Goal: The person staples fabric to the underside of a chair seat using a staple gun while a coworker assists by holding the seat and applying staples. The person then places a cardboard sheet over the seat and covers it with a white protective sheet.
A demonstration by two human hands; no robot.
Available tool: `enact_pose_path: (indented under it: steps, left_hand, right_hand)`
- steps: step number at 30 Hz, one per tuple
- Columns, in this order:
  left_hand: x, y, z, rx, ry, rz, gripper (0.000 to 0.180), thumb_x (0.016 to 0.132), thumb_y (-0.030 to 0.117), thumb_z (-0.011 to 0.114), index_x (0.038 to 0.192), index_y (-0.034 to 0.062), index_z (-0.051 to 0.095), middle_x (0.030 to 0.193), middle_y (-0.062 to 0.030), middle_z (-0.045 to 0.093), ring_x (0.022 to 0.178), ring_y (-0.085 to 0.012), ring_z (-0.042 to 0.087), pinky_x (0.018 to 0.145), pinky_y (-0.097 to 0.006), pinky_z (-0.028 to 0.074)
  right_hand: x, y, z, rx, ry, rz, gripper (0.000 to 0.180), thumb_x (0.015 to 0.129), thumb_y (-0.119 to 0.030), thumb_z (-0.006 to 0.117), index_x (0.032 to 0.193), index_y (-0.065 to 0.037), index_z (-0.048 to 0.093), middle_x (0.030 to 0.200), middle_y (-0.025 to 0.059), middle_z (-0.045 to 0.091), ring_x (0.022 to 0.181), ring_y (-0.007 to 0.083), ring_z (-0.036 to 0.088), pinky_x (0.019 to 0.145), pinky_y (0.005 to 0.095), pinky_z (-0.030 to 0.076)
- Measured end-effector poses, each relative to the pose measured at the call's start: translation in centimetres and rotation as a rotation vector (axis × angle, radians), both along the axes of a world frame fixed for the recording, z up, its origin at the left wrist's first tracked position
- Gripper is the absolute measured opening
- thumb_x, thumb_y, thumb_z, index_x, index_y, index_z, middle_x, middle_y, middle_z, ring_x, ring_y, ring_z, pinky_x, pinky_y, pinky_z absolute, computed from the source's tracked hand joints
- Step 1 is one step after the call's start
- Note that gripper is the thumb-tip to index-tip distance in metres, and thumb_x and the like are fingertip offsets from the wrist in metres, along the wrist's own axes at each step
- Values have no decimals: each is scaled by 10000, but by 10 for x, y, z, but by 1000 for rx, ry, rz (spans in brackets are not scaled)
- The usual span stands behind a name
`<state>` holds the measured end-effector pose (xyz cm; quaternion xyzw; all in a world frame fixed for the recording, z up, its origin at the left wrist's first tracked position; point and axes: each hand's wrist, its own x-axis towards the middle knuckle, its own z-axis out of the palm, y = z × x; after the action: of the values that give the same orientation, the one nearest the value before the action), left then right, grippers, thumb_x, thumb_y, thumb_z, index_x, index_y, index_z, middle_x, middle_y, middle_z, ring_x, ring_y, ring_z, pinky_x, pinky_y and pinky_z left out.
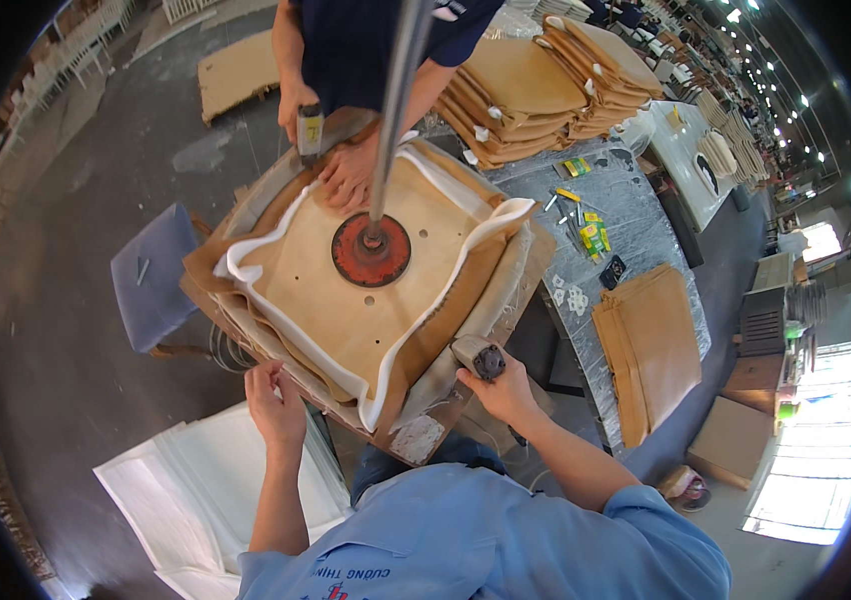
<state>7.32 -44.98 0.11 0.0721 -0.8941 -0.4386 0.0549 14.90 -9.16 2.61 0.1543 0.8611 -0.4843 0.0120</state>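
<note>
My right hand (506, 390) grips a staple gun (479, 357) at the near right corner of a seat panel. My left hand (277, 403) is beside the panel's near left edge, its fingers curled together; whether anything is in them is hidden. The plywood board (321, 312) lies inside a brown leather-like cover (458, 300) with white padding (378, 385) around its rim. A red round disc (372, 262) on a metal rod (394, 110) presses on the board's middle. Across from me, another person's hand (350, 176) rests on the far edge, and their other hand holds a second staple gun (310, 132).
Brown covers (526, 85) are stacked at the far right. A plastic-wrapped table (636, 215) carries small yellow-green boxes (594, 238) and more folded covers (651, 345). A blue-grey padded stool (151, 265) stands left; white sheets (211, 495) lie near my left arm.
</note>
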Motion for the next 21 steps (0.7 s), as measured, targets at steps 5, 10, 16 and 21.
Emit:
enact_pose_path:
  steps: [5,10,16,21]
  left_hand:
    - [25,26,-13,-359,156,-291,424,859,-22,738,1280,19,699,1438,-215,626,1384,-453,538,1183,-557,431]
    - [44,48,-3,-512,267,-438,550,813,102,850,1337,50,691,1496,-190,575,1431,-451,498,1232,-607,367]
    - [40,67,-8,-460,300,-588,499,826,203,881,1282,85,717,1307,-117,686,1307,-365,577,1194,-562,382]
    - [18,91,-20,-401,303,-735,289,883,256,858,1116,130,741,1096,-47,700,1157,-317,612,1070,-508,417]
  right_hand:
    - [8,30,1,54,43,-78,623,916,-271,901,1442,-30,670,1208,227,799,1166,378,778,957,430,605]
    - [62,53,20,-265,46,-111,651,905,-215,922,1469,-17,662,1261,144,800,1169,201,749,1023,365,574]
    - [128,46,61,-428,-151,130,673,916,-205,919,1510,-43,648,1295,104,791,1209,153,713,1090,351,551]
    - [113,19,10,-230,-102,43,671,923,-225,911,1509,-33,649,1219,126,803,1063,166,739,958,352,593]
